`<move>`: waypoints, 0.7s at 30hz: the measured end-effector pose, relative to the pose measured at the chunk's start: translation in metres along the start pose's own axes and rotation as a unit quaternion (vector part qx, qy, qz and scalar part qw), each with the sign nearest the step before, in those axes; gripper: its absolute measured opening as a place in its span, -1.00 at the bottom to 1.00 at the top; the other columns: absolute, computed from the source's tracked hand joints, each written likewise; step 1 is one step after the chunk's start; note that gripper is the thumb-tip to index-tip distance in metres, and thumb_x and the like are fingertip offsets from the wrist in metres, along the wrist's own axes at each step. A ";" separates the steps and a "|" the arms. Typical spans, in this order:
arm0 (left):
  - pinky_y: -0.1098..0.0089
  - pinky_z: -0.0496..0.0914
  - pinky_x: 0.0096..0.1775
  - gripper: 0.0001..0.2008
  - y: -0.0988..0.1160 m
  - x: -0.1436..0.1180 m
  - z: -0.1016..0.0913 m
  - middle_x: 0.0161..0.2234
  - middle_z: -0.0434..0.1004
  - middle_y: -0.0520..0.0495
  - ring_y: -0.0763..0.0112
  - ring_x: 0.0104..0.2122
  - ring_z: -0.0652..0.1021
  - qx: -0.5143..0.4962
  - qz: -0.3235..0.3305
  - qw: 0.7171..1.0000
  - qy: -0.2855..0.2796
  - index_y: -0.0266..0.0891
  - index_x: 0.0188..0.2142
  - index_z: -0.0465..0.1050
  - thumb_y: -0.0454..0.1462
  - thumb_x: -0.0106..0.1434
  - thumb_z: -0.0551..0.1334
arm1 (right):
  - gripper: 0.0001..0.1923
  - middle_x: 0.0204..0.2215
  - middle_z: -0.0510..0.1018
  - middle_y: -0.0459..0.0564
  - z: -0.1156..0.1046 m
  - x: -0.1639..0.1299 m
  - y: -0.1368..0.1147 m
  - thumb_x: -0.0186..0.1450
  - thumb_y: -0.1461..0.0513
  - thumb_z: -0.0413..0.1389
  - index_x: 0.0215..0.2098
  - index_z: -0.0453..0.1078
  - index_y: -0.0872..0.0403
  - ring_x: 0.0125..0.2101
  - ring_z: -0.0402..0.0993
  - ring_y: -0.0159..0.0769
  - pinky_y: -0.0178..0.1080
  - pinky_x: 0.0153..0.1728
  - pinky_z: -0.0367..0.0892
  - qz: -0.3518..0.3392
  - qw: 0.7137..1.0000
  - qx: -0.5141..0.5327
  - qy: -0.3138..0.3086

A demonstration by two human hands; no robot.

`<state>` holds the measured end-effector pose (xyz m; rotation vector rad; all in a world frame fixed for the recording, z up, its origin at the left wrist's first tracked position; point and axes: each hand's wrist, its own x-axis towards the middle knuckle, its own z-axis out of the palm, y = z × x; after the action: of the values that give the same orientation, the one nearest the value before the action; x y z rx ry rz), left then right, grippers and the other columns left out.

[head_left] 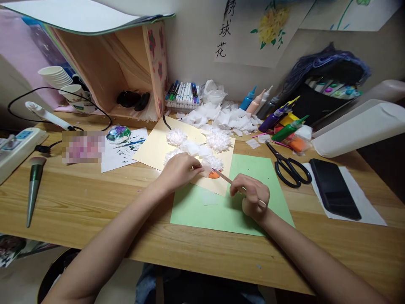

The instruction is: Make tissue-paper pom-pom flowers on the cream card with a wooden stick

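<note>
On a cream paper sheet (pixel 152 152) sit several fluffy white paper flowers (pixel 218 140). My left hand (pixel 182 169) is closed in a pinch at the lower flowers, on what looks like a small piece of thin white paper (pixel 206 171). A thin pale pink stick (pixel 226 178) is gripped in my right hand (pixel 251 194); its tip touches the paper piece beside an orange patch (pixel 214 174). Whether the stick is a brush or a pen I cannot tell. Under the cream sheet lies a green sheet (pixel 262 219), with a loose white square (pixel 209 197) on it.
Cut white paper pieces (pixel 221 116) are heaped at the back by the marker pens (pixel 183 93). Scissors (pixel 291 169) and a phone (pixel 335 188) lie on the right, near paint bottles (pixel 289 128). On the left are a makeup brush (pixel 35 190) and a power strip (pixel 22 145).
</note>
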<state>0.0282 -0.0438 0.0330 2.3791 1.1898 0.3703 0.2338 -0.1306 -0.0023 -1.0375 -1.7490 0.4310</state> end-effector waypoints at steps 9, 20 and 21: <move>0.35 0.24 -0.38 -0.81 0.004 0.001 0.005 -0.45 0.57 -0.08 0.28 -0.36 0.48 0.106 0.001 0.994 0.029 -0.21 -0.42 0.56 -0.23 0.21 0.19 | -0.68 -0.63 0.39 -0.07 0.010 0.007 0.000 0.37 0.31 -0.20 -0.46 0.28 0.07 -0.58 0.29 -0.40 -0.30 -0.51 0.22 -0.104 0.989 -0.047 -0.090; 0.35 0.24 -0.39 -0.81 0.005 0.004 0.013 -0.44 0.57 -0.08 0.27 -0.33 0.49 0.147 -0.008 0.988 0.045 -0.21 -0.43 0.54 -0.25 0.22 0.16 | -0.69 -0.64 0.37 -0.09 0.015 0.012 -0.001 0.37 0.33 -0.19 -0.46 0.27 0.08 -0.59 0.28 -0.40 -0.30 -0.50 0.23 -0.091 0.986 -0.100 -0.093; 0.35 0.24 -0.39 -0.81 0.005 0.004 0.014 -0.44 0.57 -0.08 0.27 -0.33 0.49 0.149 -0.009 0.988 0.048 -0.21 -0.43 0.54 -0.25 0.22 0.16 | -0.69 -0.65 0.36 -0.09 0.015 0.012 0.000 0.37 0.33 -0.18 -0.47 0.27 0.08 -0.59 0.28 -0.40 -0.31 -0.50 0.22 -0.094 0.987 -0.098 -0.090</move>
<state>0.0402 -0.0467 0.0242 2.6272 1.3944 0.3230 0.2192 -0.1184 -0.0013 -0.9822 -2.0642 0.2422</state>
